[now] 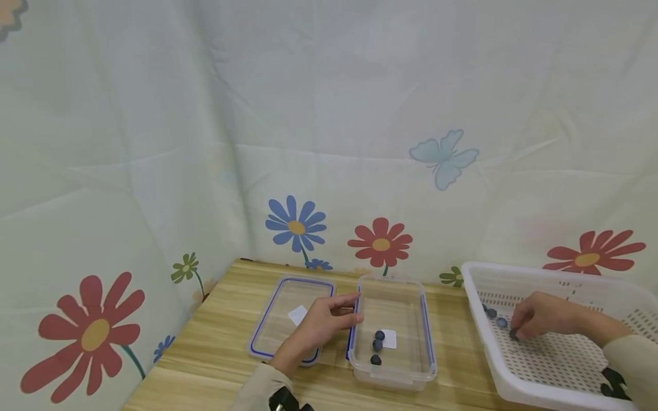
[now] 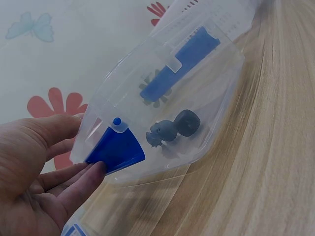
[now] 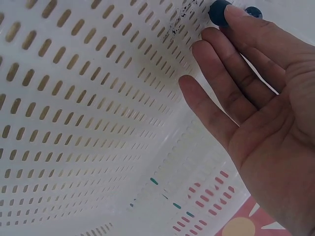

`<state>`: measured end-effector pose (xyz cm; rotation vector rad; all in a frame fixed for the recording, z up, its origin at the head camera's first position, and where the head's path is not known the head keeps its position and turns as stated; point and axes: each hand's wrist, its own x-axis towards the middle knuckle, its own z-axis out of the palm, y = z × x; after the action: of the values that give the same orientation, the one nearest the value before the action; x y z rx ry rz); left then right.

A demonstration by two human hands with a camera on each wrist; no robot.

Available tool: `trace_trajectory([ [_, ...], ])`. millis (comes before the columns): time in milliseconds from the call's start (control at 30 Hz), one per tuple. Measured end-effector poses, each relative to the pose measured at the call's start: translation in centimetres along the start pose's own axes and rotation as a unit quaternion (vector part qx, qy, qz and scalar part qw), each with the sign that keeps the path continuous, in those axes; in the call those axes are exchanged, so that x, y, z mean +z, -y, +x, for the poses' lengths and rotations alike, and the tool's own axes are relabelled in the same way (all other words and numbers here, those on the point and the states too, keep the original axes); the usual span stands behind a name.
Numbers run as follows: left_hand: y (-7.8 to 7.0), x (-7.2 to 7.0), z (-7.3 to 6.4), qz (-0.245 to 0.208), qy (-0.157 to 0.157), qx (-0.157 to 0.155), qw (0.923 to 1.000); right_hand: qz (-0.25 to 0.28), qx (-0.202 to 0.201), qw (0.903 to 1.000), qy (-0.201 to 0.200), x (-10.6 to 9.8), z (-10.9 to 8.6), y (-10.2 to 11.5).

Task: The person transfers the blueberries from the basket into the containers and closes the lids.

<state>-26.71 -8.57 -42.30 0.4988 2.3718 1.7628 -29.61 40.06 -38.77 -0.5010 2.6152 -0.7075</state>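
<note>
In the head view my right hand (image 1: 540, 317) is inside the white perforated basket (image 1: 493, 365). Thumb and fingertips pinch a blueberry (image 3: 218, 13), while other blueberries (image 1: 502, 322) lie along the basket's left side. My left hand (image 1: 324, 319) touches the left side of a clear plastic container (image 1: 393, 379), thumb and fingers spread by its rim. The left wrist view shows fingertips against a blue latch (image 2: 120, 150), fingers fairly straight. Inside the container, three blueberries (image 1: 377, 345) sit near a white label (image 1: 390, 339).
A clear lid (image 1: 277, 319) with a blue seal lies on the wooden table (image 1: 205, 348), left of the container and partly behind my left forearm. A white curtain (image 1: 329, 114) printed with flowers and a butterfly hangs behind the table.
</note>
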Motion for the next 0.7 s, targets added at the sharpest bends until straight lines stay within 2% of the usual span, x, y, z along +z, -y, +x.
trace_trajectory([
  [367, -0.1, 0.0, -0.1, 0.001, 0.0, 0.005, 1.0, 0.0, -0.012, 0.9999, -0.004, -0.1, -0.1, -0.2],
  [600, 0.2, 0.0, 0.2, 0.002, 0.0, -0.003, 1.0, -0.025, -0.022, 0.9982, -0.05, -0.9, -0.3, -0.6],
  [700, 0.3, 0.0, 0.2, 0.002, -0.001, -0.005, 1.0, -0.032, -0.016, 0.9966, -0.074, -1.5, -0.4, -0.1],
])
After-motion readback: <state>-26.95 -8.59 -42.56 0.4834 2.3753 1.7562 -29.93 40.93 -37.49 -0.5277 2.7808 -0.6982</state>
